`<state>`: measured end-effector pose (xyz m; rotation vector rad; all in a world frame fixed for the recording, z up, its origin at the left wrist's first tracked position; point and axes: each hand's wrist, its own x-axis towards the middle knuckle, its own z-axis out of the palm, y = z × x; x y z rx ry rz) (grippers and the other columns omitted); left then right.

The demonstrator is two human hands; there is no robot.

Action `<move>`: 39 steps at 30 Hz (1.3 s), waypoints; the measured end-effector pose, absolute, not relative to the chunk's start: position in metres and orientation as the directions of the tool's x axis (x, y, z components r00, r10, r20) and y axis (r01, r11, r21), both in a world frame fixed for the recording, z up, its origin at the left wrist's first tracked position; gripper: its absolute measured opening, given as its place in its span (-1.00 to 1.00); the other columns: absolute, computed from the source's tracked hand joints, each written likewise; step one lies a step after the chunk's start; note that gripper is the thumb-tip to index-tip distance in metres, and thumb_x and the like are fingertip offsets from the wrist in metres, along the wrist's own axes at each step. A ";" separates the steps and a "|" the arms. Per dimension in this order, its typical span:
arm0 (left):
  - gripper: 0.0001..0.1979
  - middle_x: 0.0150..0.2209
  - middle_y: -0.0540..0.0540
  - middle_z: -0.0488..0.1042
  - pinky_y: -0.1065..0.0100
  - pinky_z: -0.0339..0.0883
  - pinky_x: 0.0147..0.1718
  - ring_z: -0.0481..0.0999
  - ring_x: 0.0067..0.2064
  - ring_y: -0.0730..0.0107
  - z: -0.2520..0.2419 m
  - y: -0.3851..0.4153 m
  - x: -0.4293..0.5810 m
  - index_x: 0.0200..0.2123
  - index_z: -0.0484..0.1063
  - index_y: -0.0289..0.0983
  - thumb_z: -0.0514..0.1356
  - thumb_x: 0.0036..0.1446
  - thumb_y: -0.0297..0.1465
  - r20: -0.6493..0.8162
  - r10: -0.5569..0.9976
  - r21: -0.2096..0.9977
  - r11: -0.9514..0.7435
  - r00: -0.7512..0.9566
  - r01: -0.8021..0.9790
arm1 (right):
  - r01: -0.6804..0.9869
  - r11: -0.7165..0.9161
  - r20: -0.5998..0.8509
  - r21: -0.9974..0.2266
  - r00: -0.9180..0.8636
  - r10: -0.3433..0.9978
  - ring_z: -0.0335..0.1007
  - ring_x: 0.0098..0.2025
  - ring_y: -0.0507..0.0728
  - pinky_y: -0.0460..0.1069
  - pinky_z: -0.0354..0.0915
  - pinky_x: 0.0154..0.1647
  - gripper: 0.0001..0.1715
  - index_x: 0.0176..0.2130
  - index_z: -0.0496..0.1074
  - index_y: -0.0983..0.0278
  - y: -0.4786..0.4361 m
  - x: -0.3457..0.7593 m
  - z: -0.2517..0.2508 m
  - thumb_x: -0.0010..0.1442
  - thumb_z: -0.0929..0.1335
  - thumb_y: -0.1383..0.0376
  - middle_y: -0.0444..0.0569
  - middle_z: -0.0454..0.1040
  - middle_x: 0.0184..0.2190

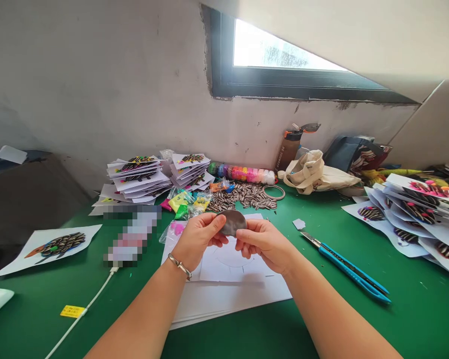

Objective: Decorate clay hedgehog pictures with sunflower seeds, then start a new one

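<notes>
A dark grey-brown, flattened clay disc (233, 223) is pinched at its two sides between my hands. My left hand (205, 230) has its thumb on the disc's left face, fingers curled behind. At the disc's lower right, my right hand (256, 237) grips with thumb and bent fingers. Below the hands lies a white sheet of paper (224, 269) with a faint circle and lines drawn on it, on top of more white sheets (232, 301). Striped sunflower seeds (252, 194) lie in a loose heap just beyond.
A blue utility knife (349, 269) lies to the right, blade showing. Stacked seed pictures stand at back left (136, 174) and right (415, 214). Coloured clay packets (183, 202), a roll of tape (274, 192), a bottle (289, 149) and a cloth bag (314, 174) are behind. A white cable (92, 301) crosses the left.
</notes>
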<state>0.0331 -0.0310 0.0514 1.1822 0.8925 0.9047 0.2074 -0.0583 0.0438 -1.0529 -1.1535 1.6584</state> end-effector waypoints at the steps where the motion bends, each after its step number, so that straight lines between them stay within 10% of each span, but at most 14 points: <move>1: -0.68 -0.57 0.01 0.41 0.47 0.27 -0.54 0.43 -0.53 0.48 0.050 -0.030 0.033 -0.46 0.39 -0.33 0.24 0.02 -0.15 -0.098 0.925 0.986 0.139 0.368 -0.088 | -0.174 -0.216 -0.162 -0.961 -0.278 0.947 0.29 -0.57 -0.02 -0.12 0.14 -0.56 -0.72 -0.41 0.41 0.32 -0.058 0.207 0.045 0.04 0.38 0.12 -0.07 0.44 -0.53; 20: -0.57 -0.59 -0.06 0.46 0.48 0.23 -0.60 0.39 -0.59 0.49 0.050 -0.028 0.033 -0.51 0.42 -0.34 0.17 0.02 -0.04 -0.197 0.909 0.978 0.156 0.366 0.140 | -0.084 -0.082 -0.074 -0.993 -0.101 0.992 0.29 -0.56 -0.01 -0.12 0.17 -0.54 -0.71 -0.38 0.44 0.34 -0.052 0.211 0.037 0.05 0.37 0.14 -0.11 0.37 -0.62; 29: -0.63 -0.46 -0.09 0.50 0.41 0.34 -0.45 0.49 -0.45 0.39 0.040 -0.029 0.008 -0.36 0.44 -0.33 0.27 -0.13 -0.14 -0.356 0.862 0.928 0.279 0.361 0.247 | 0.311 -0.154 -0.184 -0.938 -0.071 0.980 0.23 -0.61 -0.01 -0.13 0.08 -0.61 -0.76 -0.45 0.37 0.30 -0.055 0.204 0.029 0.05 0.28 0.16 -0.16 0.29 -0.69; 39: -0.78 -0.63 -0.01 0.45 0.38 0.19 -0.51 0.39 -0.56 0.37 0.027 -0.032 0.009 -0.58 0.44 -0.27 0.13 -0.06 -0.25 -0.225 0.928 0.779 -0.011 0.296 0.627 | 0.561 -0.016 -0.028 -0.828 -0.012 1.000 0.15 -0.48 0.03 -0.09 0.01 -0.50 -0.73 -0.59 0.33 0.26 -0.065 0.202 0.011 0.04 0.25 0.19 -0.15 0.29 -0.61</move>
